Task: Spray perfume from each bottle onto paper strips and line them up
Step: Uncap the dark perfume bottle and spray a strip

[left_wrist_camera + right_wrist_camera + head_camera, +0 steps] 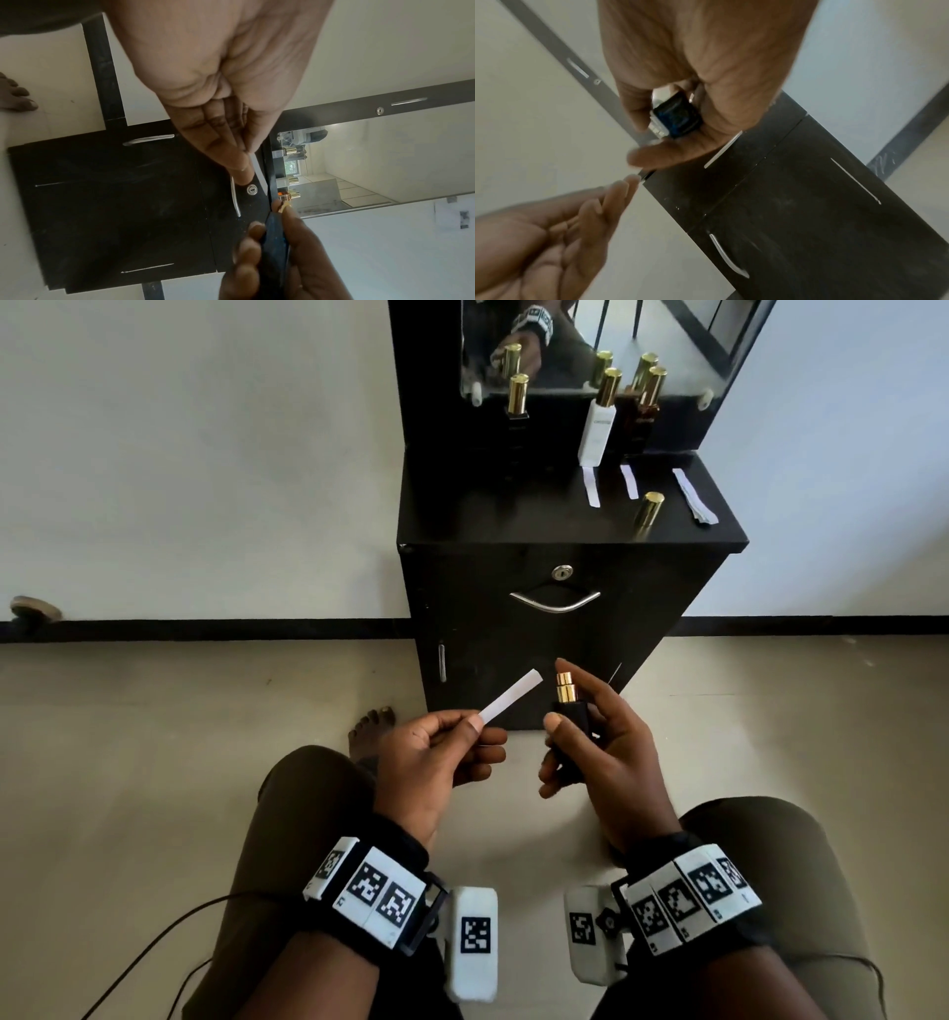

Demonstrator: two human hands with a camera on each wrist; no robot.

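Wrist bands with black-and-white markers sit closest, and just past them both hands are busy. Left hand (436, 757) pinches a white paper strip (511, 695) by its near end, thumb on top, the free end angled up toward the sprayer. Right hand (606, 762) is wrapped around a dark perfume bottle (570, 726), held upright with its gold spray nozzle (565, 686) bare and the index finger arched over it. Strip tip and nozzle are near each other but apart.

Over to the left wrist view: the strip (258, 172) shows only as a thin edge leaving the pinched fingers (231, 154), something the head view spreads out flat. From the right wrist view we get the underside of the bottle (677, 117), dark with a bluish tint, cradled between thumb and curled fingers; the nozzle is hidden there.

Beyond the hands stands a black cabinet (560, 608) serving as the bench. On its top lie three paper strips (592, 487) side by side, a loose gold cap (648, 510) between two of them. Behind them, against the mirror (565, 346), stand a white bottle (598, 426) and an amber bottle (642, 415), both gold-capped, with a third dark capped bottle (517, 400) off to the left.
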